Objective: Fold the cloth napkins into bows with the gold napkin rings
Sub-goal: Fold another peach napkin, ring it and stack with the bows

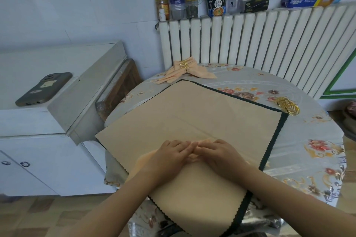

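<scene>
The napkin (192, 119), a beige cloth with a zigzag edge, lies spread flat on a dark green mat (277, 134) on the round table (308, 152) with a flowered cover. Both forearms reach forward from the bottom edge. The left hand (171, 153) and the right hand (219, 152) rest palm down on the near middle of the napkin, fingertips meeting, fingers bent and pinching a small raised fold of cloth between them. The fold itself is mostly hidden under the fingers. Finished bows (185, 72) lie at the far side of the table, and gold napkin rings (288, 105) are piled at the right. The near corner of the napkin is cut off.
</scene>
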Tool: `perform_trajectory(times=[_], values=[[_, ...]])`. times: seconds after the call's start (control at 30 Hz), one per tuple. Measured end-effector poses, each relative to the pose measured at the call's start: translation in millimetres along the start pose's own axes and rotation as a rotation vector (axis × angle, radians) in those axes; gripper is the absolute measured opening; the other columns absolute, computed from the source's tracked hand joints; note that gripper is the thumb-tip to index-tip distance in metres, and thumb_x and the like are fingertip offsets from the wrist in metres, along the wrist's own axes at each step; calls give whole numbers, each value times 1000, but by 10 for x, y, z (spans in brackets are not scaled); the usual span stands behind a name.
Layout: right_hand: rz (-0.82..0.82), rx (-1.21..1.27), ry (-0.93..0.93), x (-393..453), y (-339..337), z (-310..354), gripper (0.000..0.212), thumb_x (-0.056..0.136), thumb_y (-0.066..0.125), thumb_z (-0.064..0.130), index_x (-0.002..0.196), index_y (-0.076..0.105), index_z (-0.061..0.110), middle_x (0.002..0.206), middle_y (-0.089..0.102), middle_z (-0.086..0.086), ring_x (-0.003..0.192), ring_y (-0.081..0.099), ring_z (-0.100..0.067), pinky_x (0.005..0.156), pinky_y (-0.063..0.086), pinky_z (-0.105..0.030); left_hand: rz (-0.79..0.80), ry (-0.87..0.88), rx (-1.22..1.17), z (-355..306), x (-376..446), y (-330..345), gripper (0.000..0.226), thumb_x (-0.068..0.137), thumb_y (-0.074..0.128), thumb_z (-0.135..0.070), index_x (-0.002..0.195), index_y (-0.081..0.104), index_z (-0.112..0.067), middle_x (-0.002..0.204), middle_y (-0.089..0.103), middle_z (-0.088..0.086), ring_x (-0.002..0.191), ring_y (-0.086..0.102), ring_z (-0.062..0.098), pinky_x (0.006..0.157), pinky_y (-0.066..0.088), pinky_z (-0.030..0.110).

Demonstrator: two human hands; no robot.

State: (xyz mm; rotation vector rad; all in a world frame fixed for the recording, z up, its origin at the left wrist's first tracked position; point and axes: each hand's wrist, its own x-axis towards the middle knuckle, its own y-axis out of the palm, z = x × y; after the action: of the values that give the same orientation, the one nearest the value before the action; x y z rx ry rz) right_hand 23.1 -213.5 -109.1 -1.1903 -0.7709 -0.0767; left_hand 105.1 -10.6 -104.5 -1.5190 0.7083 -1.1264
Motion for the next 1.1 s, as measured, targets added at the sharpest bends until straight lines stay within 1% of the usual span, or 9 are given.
perform_trajectory(times=[0.2,0.3,0.4,0.53,0.63,0.7,0.77,0.93,1.1], values=[[-70,-4,5,92,56,-91,25,75,66,6,97,65,18,102,70,0,75,67,-23,57,53,-28,-20,-124,-158,13,111,44,43,90,41,-31,129,54,-17,112,67,-6,90,53,17,71,45,33],[-81,-27,-22,48,74,-113,21,80,56,11,92,73,17,103,70,2,77,66,-20,61,53,-26,70,-149,-179,16,109,31,57,92,25,-41,138,48,-15,134,56,-1,110,53,26,87,37,38],[-52,-49,-65,-12,63,-134,26,84,51,16,97,74,19,105,70,2,83,66,-17,69,53,-25,180,-169,-133,-16,92,-41,69,88,6,-48,148,27,-23,153,30,-6,136,30,18,105,19,32],[28,-42,-117,-36,58,-174,27,85,56,12,107,70,18,112,67,3,100,63,-19,80,53,-27,389,-152,145,-89,378,-178,52,97,30,-28,147,28,-13,152,30,2,141,19,16,115,-1,34],[40,-27,-126,-39,27,-146,29,84,53,13,106,70,17,113,67,3,105,61,-19,86,53,-29,449,-234,49,-234,505,-112,61,92,24,-31,145,25,-1,150,28,16,140,21,24,116,4,34],[41,-11,-111,-60,3,-118,26,89,52,23,105,71,17,113,68,2,108,61,-19,93,49,-29,388,-271,-101,-248,436,-26,73,84,12,-37,149,14,-4,155,18,14,143,15,22,116,6,29],[43,13,-96,-65,-6,-112,29,92,52,33,106,72,17,111,68,2,109,61,-17,96,47,-26,260,-241,-187,-207,318,20,71,85,12,-38,149,16,-9,155,21,8,141,19,21,113,7,25],[-12,16,-107,-9,-10,-137,42,100,37,38,98,74,20,104,71,6,96,66,-14,85,51,-24,-18,-199,-298,-157,234,142,53,89,33,-30,129,55,-3,120,61,12,105,56,31,96,40,33],[-67,-4,-66,-11,21,-106,25,91,52,29,95,74,17,101,72,1,89,66,-12,77,48,-21,-214,-186,-423,-176,210,131,35,84,49,-17,111,68,-5,105,71,5,90,56,16,85,43,25]])
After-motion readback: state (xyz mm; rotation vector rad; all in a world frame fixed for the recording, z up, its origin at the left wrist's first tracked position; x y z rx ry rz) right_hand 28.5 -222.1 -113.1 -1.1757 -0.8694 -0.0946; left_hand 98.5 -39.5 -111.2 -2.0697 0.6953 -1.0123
